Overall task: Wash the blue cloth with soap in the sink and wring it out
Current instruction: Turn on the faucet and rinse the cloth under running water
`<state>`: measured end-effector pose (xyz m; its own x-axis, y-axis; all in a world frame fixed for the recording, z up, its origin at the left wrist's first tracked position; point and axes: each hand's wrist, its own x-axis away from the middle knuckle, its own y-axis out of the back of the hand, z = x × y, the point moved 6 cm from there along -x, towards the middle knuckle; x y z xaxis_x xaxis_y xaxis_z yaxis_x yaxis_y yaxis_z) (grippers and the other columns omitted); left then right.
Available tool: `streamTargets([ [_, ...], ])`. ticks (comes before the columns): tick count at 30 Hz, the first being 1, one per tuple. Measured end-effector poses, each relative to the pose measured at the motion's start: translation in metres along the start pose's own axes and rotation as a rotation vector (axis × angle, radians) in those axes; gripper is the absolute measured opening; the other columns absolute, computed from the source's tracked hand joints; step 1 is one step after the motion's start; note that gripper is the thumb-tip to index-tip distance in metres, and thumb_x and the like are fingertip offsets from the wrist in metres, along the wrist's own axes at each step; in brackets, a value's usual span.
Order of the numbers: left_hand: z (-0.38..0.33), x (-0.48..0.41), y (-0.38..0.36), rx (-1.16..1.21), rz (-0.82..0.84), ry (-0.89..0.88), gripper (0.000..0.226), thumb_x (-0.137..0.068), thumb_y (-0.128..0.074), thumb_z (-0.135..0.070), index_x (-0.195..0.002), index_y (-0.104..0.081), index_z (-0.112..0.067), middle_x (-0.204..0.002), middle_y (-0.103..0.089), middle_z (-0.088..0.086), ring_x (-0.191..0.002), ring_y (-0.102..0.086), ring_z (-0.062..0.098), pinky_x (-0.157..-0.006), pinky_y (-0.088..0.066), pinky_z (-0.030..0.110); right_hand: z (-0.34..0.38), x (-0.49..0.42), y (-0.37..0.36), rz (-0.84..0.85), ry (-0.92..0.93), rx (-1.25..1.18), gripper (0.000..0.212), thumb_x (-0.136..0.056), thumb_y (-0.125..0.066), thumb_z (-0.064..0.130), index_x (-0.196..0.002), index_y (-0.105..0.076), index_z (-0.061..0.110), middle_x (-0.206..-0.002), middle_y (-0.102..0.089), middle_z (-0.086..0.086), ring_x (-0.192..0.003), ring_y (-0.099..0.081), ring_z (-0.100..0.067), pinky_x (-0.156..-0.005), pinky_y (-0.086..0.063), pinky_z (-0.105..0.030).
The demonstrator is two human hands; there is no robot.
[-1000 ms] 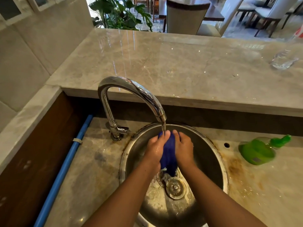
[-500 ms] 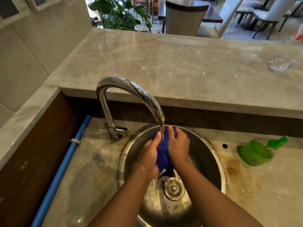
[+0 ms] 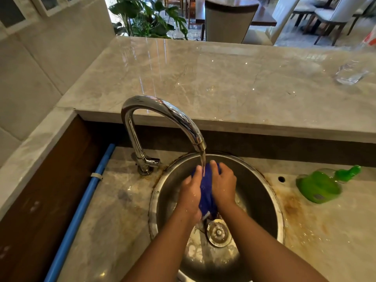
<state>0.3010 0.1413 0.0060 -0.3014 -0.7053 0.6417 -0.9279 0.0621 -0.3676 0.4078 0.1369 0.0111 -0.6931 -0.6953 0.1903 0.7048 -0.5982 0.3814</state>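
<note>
The right hand (image 3: 223, 184) has slid ahead of the left hand (image 3: 190, 192), both clasping the bunched cloth (image 3: 206, 192) under the tap (image 3: 162, 110) stream toward the sink's (image 3: 270, 200) 12 o'clock, so this looks like scrubbing, with wringing yet to come.

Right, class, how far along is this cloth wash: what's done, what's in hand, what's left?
Done: the tap runs and the cloth is wet, over the sink. In hand: the left hand and right hand grip it under the stream. Left: wringing out. Whether soap from the green bottle went on, I cannot tell.
</note>
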Motion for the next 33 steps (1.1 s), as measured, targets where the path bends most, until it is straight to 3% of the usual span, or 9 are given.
streamTargets([
  [3, -0.006, 0.000, 0.009, -0.127, 0.004, -0.058, 0.034, -0.096, -0.055, -0.048, -0.119, -0.060, -0.023, -0.115, -0.069, 0.009, -0.103, -0.069, 0.029, -0.093, -0.055, 0.055, -0.010, -0.006, -0.001, 0.131, -0.100, -0.135, 0.039, -0.103, -0.047, 0.036, -0.084, -0.064, 0.007, -0.069, -0.058, -0.005, -0.060, -0.053, -0.015, -0.063, -0.047, -0.033],
  [7, -0.030, -0.010, 0.035, -0.382, -0.071, -0.221, 0.037, -0.088, -0.053, -0.064, -0.105, -0.066, -0.034, -0.102, -0.074, 0.002, -0.095, -0.071, 0.026, -0.091, -0.055, 0.057, -0.007, 0.001, 0.006, 0.222, -0.204, -0.458, 0.033, -0.102, -0.047, 0.040, -0.089, -0.065, 0.015, -0.079, -0.067, -0.007, -0.072, -0.064, -0.022, -0.078, -0.055, -0.041],
  [12, -0.030, -0.015, 0.041, -0.287, -0.238, -0.199, 0.030, -0.088, -0.050, -0.063, -0.093, -0.062, -0.037, -0.100, -0.072, 0.000, -0.094, -0.070, 0.028, -0.091, -0.055, 0.057, 0.006, 0.016, -0.003, 0.366, -0.310, -0.669, 0.025, -0.097, -0.060, 0.029, -0.112, -0.062, 0.009, -0.095, -0.073, -0.011, -0.082, -0.071, -0.024, -0.072, -0.061, -0.037],
  [15, -0.021, -0.014, 0.032, -0.067, -0.213, -0.062, 0.027, -0.095, -0.055, -0.051, -0.109, -0.063, -0.029, -0.110, -0.070, 0.006, -0.100, -0.067, 0.034, -0.088, -0.055, 0.057, 0.009, 0.013, 0.001, 0.339, -0.261, -0.660, 0.026, -0.095, -0.063, 0.024, -0.116, -0.062, 0.008, -0.098, -0.073, -0.009, -0.086, -0.071, -0.024, -0.077, -0.060, -0.038],
  [18, -0.015, -0.014, 0.025, 0.124, -0.045, 0.105, 0.032, -0.093, -0.065, -0.037, -0.118, -0.063, -0.019, -0.115, -0.070, 0.014, -0.104, -0.066, 0.039, -0.080, -0.057, 0.054, 0.007, 0.009, 0.007, 0.298, -0.264, -0.701, 0.013, -0.098, -0.058, 0.022, -0.105, -0.065, 0.013, -0.096, -0.071, -0.007, -0.091, -0.067, -0.023, -0.083, -0.057, -0.040],
  [21, -0.021, -0.019, 0.029, 0.130, 0.029, 0.008, 0.031, -0.094, -0.064, -0.019, -0.125, -0.060, -0.024, -0.126, -0.066, 0.012, -0.112, -0.063, 0.038, -0.081, -0.058, 0.056, 0.002, 0.008, 0.008, 0.320, -0.293, -0.757, 0.012, -0.100, -0.054, 0.017, -0.107, -0.063, 0.012, -0.098, -0.071, -0.008, -0.092, -0.068, -0.023, -0.089, -0.056, -0.043],
  [25, -0.030, -0.021, 0.034, -0.041, 0.019, -0.125, 0.040, -0.097, -0.059, -0.017, -0.136, -0.052, -0.026, -0.128, -0.063, 0.007, -0.112, -0.065, 0.034, -0.083, -0.059, 0.054, -0.007, 0.009, 0.012, 0.283, -0.321, -0.703, 0.017, -0.100, -0.055, 0.016, -0.115, -0.061, 0.010, -0.112, -0.072, -0.014, -0.100, -0.071, -0.028, -0.095, -0.056, -0.049],
  [30, -0.027, -0.022, 0.044, -0.093, -0.014, -0.136, 0.032, -0.089, -0.070, -0.024, -0.118, -0.061, -0.016, -0.116, -0.070, 0.015, -0.099, -0.071, 0.034, -0.078, -0.060, 0.052, -0.009, 0.009, 0.015, 0.268, -0.298, -0.630, 0.025, -0.096, -0.060, 0.013, -0.120, -0.057, 0.010, -0.115, -0.068, -0.017, -0.098, -0.071, -0.030, -0.082, -0.060, -0.044],
  [33, -0.027, -0.022, 0.043, -0.017, -0.039, -0.097, 0.035, -0.087, -0.073, -0.024, -0.117, -0.062, -0.011, -0.110, -0.071, 0.016, -0.097, -0.070, 0.035, -0.079, -0.060, 0.051, -0.007, 0.012, 0.010, 0.309, -0.291, -0.604, 0.027, -0.095, -0.063, 0.016, -0.122, -0.062, 0.014, -0.116, -0.069, -0.015, -0.103, -0.069, -0.032, -0.088, -0.059, -0.047],
])
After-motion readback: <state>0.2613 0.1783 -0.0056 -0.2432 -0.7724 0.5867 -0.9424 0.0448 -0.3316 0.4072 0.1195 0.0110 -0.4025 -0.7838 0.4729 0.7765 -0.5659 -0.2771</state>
